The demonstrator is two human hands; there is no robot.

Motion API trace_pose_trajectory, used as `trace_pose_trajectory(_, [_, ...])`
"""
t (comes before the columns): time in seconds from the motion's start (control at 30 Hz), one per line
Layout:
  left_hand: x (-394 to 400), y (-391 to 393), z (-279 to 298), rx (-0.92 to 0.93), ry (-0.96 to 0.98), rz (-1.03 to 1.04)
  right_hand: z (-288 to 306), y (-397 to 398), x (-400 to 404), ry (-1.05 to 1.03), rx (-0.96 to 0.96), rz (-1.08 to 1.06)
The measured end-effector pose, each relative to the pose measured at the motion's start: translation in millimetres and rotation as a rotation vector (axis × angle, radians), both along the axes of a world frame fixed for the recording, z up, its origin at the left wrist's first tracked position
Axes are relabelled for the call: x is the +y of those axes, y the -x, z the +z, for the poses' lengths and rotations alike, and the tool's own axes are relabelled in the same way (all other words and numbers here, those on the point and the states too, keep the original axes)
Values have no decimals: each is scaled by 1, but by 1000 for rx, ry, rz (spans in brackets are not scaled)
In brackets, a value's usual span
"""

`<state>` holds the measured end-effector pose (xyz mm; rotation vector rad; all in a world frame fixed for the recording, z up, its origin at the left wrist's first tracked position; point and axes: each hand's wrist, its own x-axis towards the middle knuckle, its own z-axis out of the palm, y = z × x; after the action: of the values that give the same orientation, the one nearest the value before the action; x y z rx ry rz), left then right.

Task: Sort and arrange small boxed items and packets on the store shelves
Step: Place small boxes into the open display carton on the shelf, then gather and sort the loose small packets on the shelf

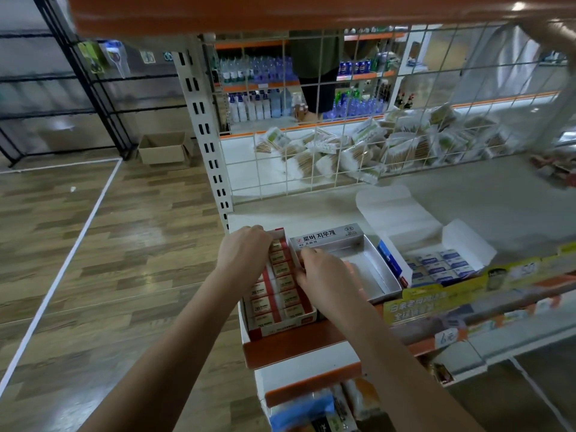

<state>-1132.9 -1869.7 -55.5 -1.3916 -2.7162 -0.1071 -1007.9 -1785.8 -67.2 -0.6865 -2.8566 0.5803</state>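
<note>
Left hand (243, 251) curled knuckles-up over the far end of the red tray (280, 319) of small boxes (285, 283), gripping it I think. Right hand (324, 275) just beside, fingertips pinching the tray's wall; empty silver tray (383, 285) right of it.

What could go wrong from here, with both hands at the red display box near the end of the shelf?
1. The red display box sits at the shelf's left front corner; a push from the left hand or right hand could tip it off.
2. The empty silver tray lies against the right hand and may get shoved into the white box of blue packets.
</note>
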Motion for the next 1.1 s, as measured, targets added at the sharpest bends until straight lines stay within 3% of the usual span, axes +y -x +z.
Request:
trace_pose_trajectory(0.17, [20, -8, 19, -17, -69, 14, 20, -8, 22, 95, -38, 26])
trace_pose_trajectory(0.33, [74, -50, 39, -12, -108, -162, 46, -42, 79, -129, 2, -55])
trace_pose_trajectory(0.67, [246, -207, 38, 36, -23, -554, 52, -208, 238, -241, -170, -346])
trace_pose_trajectory(0.87, [360, -294, 24, 33, 7, -637, 45, -310, 333, -227, -184, -490])
trace_pose_trajectory(1.1, [466, -347, 10, 7, 54, -637, 28, -376, 429, -145, -216, -583])
